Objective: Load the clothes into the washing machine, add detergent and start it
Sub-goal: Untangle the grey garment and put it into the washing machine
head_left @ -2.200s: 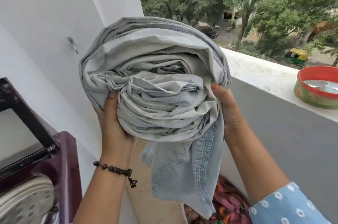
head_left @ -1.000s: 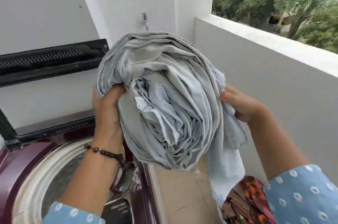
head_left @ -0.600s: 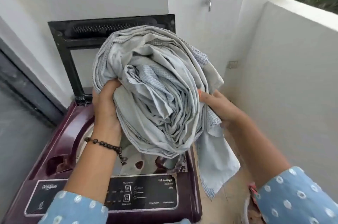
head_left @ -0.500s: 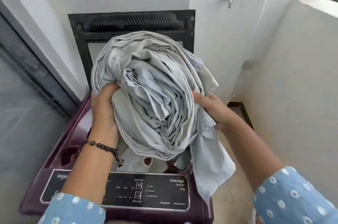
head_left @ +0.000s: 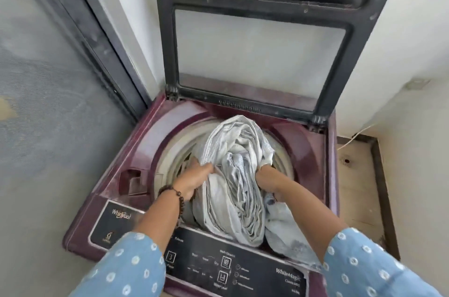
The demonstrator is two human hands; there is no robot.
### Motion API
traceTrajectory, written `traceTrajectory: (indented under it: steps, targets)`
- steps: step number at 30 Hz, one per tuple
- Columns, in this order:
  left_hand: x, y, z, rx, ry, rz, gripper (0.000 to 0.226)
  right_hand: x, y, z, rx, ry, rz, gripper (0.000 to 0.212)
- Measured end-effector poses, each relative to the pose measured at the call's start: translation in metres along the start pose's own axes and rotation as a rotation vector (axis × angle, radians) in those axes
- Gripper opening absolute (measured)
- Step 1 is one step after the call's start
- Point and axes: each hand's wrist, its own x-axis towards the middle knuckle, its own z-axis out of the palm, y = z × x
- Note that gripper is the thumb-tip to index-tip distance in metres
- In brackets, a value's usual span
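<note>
Grip: both hands hold the big rolled bundle of pale grey cloth (head_left: 233, 175). The left hand (head_left: 194, 179) has its fingers curled into the folds on one side. The right hand (head_left: 263, 175) is tucked under the other side, and its fingers are hidden in the cloth, so it looks like it is gripping too.
Washing machine: the dark red top-loading washing machine (head_left: 145, 141) stands in the corner by the white wall.
Lid: the black framed lid with a see-through window (head_left: 260, 54) stands up at the back edge.
Bundle: it sits in the round white tub opening (head_left: 175, 151), half down inside. One loose end hangs over the front edge onto the black control panel (head_left: 218, 265).
Soap tray: a small dark red pocket (head_left: 132, 181) sits at the left edge.
How to do it well: I think it is best to push the bundle down in the middle, lift the loose end in too, and shake it looser so it can wash well.
</note>
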Motion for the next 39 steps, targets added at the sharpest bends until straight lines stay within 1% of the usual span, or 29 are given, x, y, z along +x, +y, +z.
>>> traceTrajectory:
  steps: [1, 3, 4, 5, 6, 7, 8, 9, 10, 11, 13, 15, 17, 20, 22, 26, 29, 31, 35, 37, 39]
  targets:
    - [0.009, -0.004, 0.004, 0.052, -0.020, -0.028, 0.095, 0.008, 0.004, 0.003, -0.021, -0.024, 0.033, 0.030]
    - [0.020, 0.000, 0.006, 0.062, -0.004, -0.073, 0.063, 0.019, 0.005, 0.005, 0.027, -0.065, 0.082, 0.014]
    - [0.025, 0.003, 0.006, 0.059, 0.002, -0.076, 0.056, 0.023, 0.002, 0.004, 0.060, -0.095, 0.102, 0.012]
    - [0.031, 0.005, 0.003, 0.068, 0.022, -0.074, 0.055, 0.030, 0.000, 0.005, 0.070, -0.107, 0.105, 0.012]
    - [0.033, 0.009, -0.001, 0.088, 0.034, -0.062, 0.055, 0.034, -0.002, 0.006, 0.062, -0.113, 0.095, 0.010]
    - [0.040, 0.010, -0.006, 0.099, 0.049, -0.043, 0.062, 0.040, -0.004, 0.008, 0.051, -0.116, 0.085, 0.013]
    - [0.045, 0.010, -0.011, 0.108, 0.050, -0.046, 0.074, 0.047, -0.004, 0.010, 0.059, -0.105, 0.076, 0.019]
    - [0.041, 0.016, -0.015, 0.112, 0.040, -0.072, 0.086, 0.052, -0.004, 0.013, 0.064, -0.105, 0.078, 0.020]
    - [0.044, 0.015, -0.019, 0.113, 0.032, -0.105, 0.091, 0.056, -0.003, 0.016, 0.074, -0.121, 0.092, 0.016]
    - [0.043, 0.017, -0.020, 0.121, 0.026, -0.126, 0.090, 0.062, 0.000, 0.019, 0.063, -0.139, 0.097, 0.014]
    - [0.043, 0.016, -0.019, 0.088, 0.025, -0.168, 0.088, 0.066, 0.007, 0.022, 0.015, -0.169, 0.125, 0.038]
    - [0.045, 0.011, -0.015, 0.055, 0.006, -0.196, 0.092, 0.067, 0.012, 0.024, 0.014, -0.178, 0.134, 0.056]
    - [0.044, 0.007, -0.010, 0.068, -0.009, -0.195, 0.090, 0.068, 0.016, 0.023, 0.077, -0.201, 0.129, 0.064]
    - [0.040, 0.007, -0.002, 0.053, -0.036, -0.196, 0.083, 0.067, 0.017, 0.019, 0.156, -0.215, 0.096, 0.067]
    - [0.035, 0.011, 0.004, 0.073, -0.046, -0.170, 0.078, 0.059, 0.012, 0.013, 0.172, -0.195, 0.047, 0.063]
    - [0.018, 0.023, 0.020, 0.167, -0.056, -0.093, 0.076, 0.044, 0.005, 0.003, 0.181, -0.149, -0.044, 0.053]
    - [0.005, 0.028, 0.034, 0.284, -0.034, 0.021, 0.070, 0.028, 0.001, -0.002, 0.172, -0.126, -0.118, 0.044]
    - [-0.006, 0.029, 0.043, 0.298, -0.001, 0.114, 0.065, 0.016, 0.000, -0.007, 0.169, -0.103, -0.155, 0.039]
    - [-0.030, 0.023, 0.050, 0.358, 0.107, 0.280, 0.046, -0.010, 0.002, -0.018, 0.184, -0.057, -0.204, 0.032]
    - [-0.042, 0.019, 0.052, 0.351, 0.160, 0.333, 0.034, -0.022, 0.006, -0.023, 0.171, -0.041, -0.229, 0.030]
    - [-0.055, 0.019, 0.054, 0.314, 0.179, 0.375, 0.024, -0.033, 0.011, -0.028, 0.190, -0.033, -0.253, 0.027]
